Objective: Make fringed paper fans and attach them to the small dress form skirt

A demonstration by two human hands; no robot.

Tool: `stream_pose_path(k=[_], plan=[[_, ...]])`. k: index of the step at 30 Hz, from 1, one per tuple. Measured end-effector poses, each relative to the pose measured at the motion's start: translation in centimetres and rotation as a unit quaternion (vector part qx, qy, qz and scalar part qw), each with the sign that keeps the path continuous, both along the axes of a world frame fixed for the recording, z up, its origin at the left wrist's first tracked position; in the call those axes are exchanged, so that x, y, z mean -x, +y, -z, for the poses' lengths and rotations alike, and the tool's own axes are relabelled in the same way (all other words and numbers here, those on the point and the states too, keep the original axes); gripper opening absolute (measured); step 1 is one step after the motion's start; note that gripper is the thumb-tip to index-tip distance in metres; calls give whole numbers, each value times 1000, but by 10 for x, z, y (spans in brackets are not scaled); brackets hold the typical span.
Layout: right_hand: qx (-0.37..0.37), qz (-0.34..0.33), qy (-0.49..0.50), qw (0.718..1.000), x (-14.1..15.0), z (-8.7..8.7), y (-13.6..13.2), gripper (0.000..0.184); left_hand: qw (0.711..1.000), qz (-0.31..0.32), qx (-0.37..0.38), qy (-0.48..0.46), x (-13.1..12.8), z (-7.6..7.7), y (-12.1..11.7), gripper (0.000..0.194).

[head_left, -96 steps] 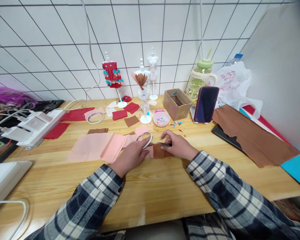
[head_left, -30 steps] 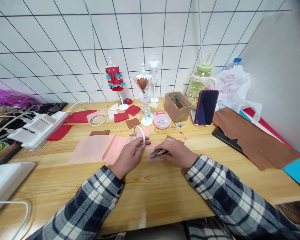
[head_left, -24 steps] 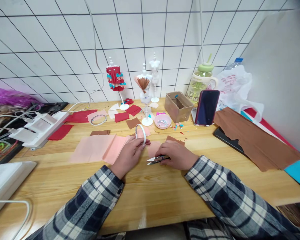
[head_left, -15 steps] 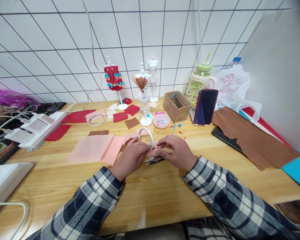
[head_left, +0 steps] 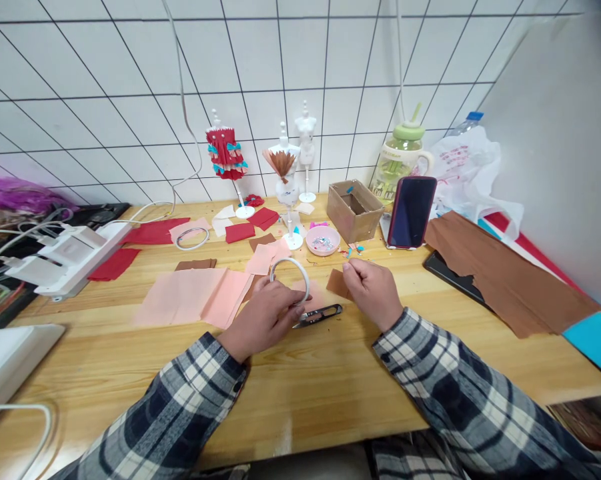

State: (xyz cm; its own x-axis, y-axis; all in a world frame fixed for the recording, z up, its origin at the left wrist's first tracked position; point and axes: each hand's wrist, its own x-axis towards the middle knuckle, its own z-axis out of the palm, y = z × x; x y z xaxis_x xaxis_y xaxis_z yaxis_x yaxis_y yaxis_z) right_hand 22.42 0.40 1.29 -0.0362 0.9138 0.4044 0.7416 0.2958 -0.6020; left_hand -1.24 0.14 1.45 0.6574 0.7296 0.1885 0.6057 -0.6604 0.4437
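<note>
My left hand (head_left: 263,315) is closed on a white tape roll (head_left: 291,269), held upright just above the wooden table (head_left: 330,380). My right hand (head_left: 373,290) pinches a small brown paper piece (head_left: 337,283) to the right of the roll. Small thread snips (head_left: 319,315) lie on the table between my hands, touched by neither. Pink paper sheets (head_left: 193,295) lie left of my left hand, and a smaller pink piece (head_left: 267,257) rests behind the roll.
Three small mannequin stands (head_left: 285,177) sit at the back by the tiled wall, with a pink bead dish (head_left: 323,241), a cardboard box (head_left: 355,210), a propped phone (head_left: 411,211) and a green bottle (head_left: 403,157). Brown paper (head_left: 505,273) covers the right; a power strip (head_left: 65,257) lies left.
My right hand put the snips down on the table and picked up the small brown paper piece. My left hand kept the tape roll and tilted it.
</note>
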Motion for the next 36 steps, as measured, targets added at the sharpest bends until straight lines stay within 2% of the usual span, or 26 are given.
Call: stream_pose_path(k=[3,7,9,12,16,19,28,33,36], plan=[[-18,-26,59,998,2,4,1,22,999,-15,-32,18,-2,-3,-4,29],[50,-120,171,977,11,10,-2,43,997,2,-71,25,-3,-2,-7,30],[91,-140,213,963,16,11,-4,40,997,14,-69,35,-4,-2,-7,30],[96,-150,240,954,23,9,-9,32,998,26,-48,38,-6,-3,-9,30],[46,-165,219,961,30,5,-17,19,999,-13,-31,25,-14,-3,-14,17],[15,-168,169,971,32,4,-21,15,998,-43,-32,23,-19,-1,-19,18],[-4,-164,74,984,30,4,-20,14,999,-47,-10,7,-19,0,-20,21],[1,-195,69,978,28,7,-17,12,999,-44,-5,4,-20,-3,-20,26],[-8,-180,86,980,28,8,-18,13,999,-46,5,-13,-20,-6,-21,25]])
